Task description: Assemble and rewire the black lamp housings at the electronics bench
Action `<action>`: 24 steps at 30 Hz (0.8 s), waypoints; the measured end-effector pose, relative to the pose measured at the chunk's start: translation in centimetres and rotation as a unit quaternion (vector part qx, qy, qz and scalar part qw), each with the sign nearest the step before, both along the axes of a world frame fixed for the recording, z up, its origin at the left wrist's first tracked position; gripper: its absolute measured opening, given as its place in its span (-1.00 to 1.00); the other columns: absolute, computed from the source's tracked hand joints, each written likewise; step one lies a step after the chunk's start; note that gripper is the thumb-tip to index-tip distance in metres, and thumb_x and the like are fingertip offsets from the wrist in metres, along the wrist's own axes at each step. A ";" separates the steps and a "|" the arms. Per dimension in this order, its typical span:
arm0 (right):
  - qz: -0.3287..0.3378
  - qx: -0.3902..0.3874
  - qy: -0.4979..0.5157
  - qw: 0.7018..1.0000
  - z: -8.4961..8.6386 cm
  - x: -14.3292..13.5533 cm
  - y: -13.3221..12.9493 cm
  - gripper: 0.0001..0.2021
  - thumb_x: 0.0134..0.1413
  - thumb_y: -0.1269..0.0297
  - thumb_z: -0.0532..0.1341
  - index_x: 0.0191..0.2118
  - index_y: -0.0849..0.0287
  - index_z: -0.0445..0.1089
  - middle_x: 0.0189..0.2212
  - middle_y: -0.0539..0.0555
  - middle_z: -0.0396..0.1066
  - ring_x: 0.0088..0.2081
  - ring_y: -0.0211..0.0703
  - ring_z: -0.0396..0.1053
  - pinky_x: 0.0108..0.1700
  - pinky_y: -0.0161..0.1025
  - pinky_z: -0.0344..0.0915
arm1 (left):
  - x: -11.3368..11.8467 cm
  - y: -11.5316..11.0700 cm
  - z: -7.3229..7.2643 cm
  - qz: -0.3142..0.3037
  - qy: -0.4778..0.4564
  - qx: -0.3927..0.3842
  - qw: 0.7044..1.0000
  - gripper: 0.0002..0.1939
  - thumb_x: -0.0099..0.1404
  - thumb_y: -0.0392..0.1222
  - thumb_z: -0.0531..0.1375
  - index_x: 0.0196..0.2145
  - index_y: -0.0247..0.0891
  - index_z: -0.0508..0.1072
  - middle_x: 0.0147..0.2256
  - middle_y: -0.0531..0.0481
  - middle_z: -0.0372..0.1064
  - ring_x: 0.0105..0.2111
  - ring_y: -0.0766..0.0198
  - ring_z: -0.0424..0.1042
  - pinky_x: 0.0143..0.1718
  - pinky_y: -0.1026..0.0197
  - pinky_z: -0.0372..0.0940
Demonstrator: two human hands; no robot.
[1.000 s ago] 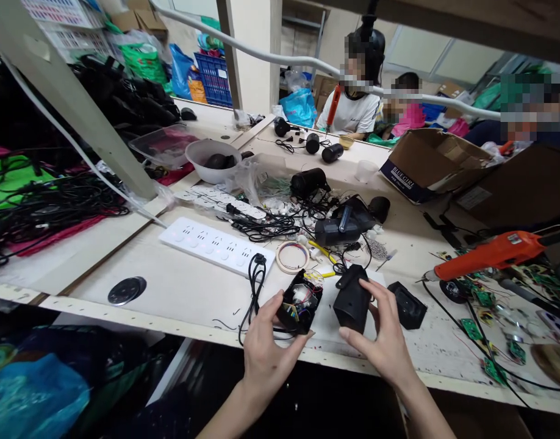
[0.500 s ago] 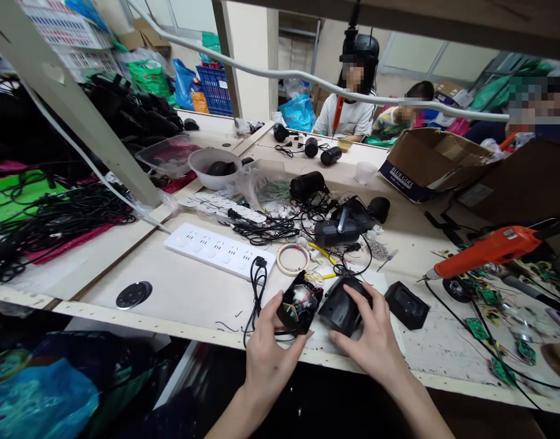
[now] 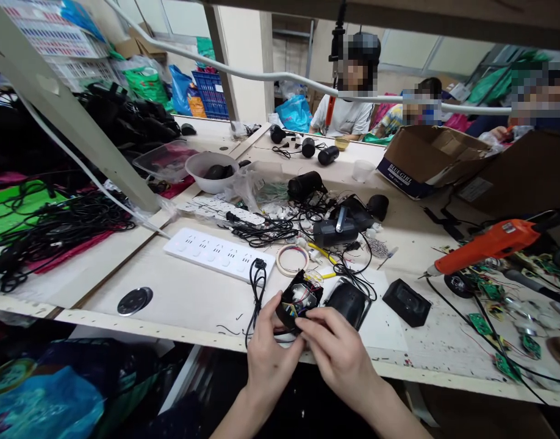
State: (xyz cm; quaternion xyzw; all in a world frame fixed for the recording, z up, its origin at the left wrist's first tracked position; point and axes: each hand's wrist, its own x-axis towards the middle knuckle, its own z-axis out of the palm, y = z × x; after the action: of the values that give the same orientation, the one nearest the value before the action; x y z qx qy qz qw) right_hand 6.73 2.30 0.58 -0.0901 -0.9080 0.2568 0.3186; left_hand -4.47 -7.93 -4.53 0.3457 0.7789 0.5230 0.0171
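- Left hand [image 3: 271, 347]: fingers curled round the near-left side of the open black housing [image 3: 299, 300] (landmark for all places below), steadying it.
- Right hand [image 3: 339, 344]: fingers drawn narrow, tips at the housing's near-right edge; cannot tell whether they pinch a wire.
- Housing: at the near edge of the tabletop [image 3: 183, 299], open side up, thin wires and a pale part showing inside.
- Black cord [image 3: 257, 299]: looped just left of housing.
- Black shell [image 3: 347, 302]: just right of housing.
- Angular black part [image 3: 408, 303]: farther right.
- Tape roll [image 3: 280, 268]: just beyond housing.
- White power strip [image 3: 216, 253]: beyond, to the left.
- Orange screwdriver [image 3: 488, 247]: well to the right, tip pointing left.
- White bowl [image 3: 197, 174]: far beyond, left (dark item inside).
- Cardboard box [image 3: 412, 177]: far beyond, right.
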 end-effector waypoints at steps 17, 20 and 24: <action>0.049 0.022 0.054 0.997 -1.5 -1.3 0.1 -0.76 0.22 0.57 0.12 -0.06 0.30 0.42 -0.26 0.22 0.49 -0.21 -0.04 0.44 -0.21 -0.09 0.53 | -0.2 -0.3 -0.8 0.028 0.001 0.012 1.000 -0.35 0.06 -0.23 0.27 0.14 -0.29 0.30 -0.28 -0.03 0.54 -0.48 0.28 0.51 -0.38 0.21 0.49; 0.048 0.028 0.060 0.997 -1.8 -1.1 -0.1 -0.70 0.22 0.58 0.10 0.03 0.30 0.39 -0.24 0.24 0.51 -0.16 -0.01 0.46 -0.18 -0.05 0.55 | -0.4 -0.1 -0.5 0.025 0.005 0.013 1.000 -0.37 0.05 -0.22 0.28 0.11 -0.29 0.30 -0.34 0.02 0.52 -0.51 0.29 0.50 -0.40 0.22 0.48; 0.049 0.029 0.025 0.998 -2.0 -0.2 -0.3 -0.55 0.23 0.60 0.03 0.21 0.30 0.26 -0.07 0.31 0.48 -0.02 0.05 0.45 -0.06 0.03 0.54 | -0.2 0.4 0.0 0.032 -0.004 0.005 0.999 -0.41 0.08 -0.15 0.28 0.07 -0.30 0.30 -0.32 0.00 0.49 -0.52 0.29 0.49 -0.43 0.21 0.48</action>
State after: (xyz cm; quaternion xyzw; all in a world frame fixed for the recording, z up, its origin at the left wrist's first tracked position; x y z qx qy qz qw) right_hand 6.55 2.00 -1.43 -0.0298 -0.9101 0.2476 0.3309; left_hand -4.70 -7.56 -4.54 0.3181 0.7869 0.5287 0.0019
